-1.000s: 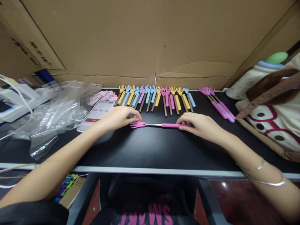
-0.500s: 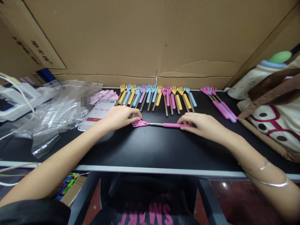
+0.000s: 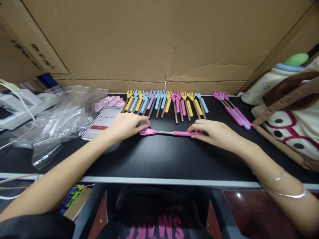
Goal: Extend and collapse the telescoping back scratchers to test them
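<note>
Pink back scratcher (image 3: 181, 133) lies on black table (image 3: 154, 162), between both hands, long axis running left-right, roughly parallel to table's front edge. Claw end points left, handle right. Right hand (image 3: 211, 132): thumb and fingertips closed on handle's far end. Left hand (image 3: 128, 125): thumb and index nearly together at claw's upper edge; can't tell if they grip or only touch. Neither hand clearly nearer, one at each end. Row of scratchers (image 3: 183, 107) behind; phone (image 3: 99, 122) beside left hand.
</note>
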{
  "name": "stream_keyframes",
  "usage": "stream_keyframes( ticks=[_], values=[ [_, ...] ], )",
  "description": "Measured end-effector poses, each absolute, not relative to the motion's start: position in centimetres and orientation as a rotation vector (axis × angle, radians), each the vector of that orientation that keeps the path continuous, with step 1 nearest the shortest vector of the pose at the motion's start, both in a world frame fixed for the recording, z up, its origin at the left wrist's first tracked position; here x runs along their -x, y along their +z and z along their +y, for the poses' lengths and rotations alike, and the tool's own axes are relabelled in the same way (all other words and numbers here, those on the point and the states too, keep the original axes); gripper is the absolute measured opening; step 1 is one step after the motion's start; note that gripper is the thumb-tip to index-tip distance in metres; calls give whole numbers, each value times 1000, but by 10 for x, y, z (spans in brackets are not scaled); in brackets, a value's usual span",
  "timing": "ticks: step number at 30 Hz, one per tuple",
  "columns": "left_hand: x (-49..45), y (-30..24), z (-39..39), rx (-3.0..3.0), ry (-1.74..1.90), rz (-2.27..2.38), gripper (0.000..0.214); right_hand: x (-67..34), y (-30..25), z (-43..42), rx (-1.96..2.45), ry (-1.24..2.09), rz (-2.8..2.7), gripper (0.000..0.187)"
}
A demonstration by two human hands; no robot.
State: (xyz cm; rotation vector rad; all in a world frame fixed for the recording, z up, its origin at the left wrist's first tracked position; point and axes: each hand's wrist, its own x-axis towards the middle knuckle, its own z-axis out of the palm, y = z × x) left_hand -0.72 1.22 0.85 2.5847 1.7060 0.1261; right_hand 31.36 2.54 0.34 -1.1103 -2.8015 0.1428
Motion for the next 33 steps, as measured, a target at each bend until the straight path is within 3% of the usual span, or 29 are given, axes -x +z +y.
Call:
stream_keyframes(
  ticks=[33],
  values=[
    [2,12,11,-2623,8,1755,24,-318,1,27,1115,216,-2832,23]
  ],
)
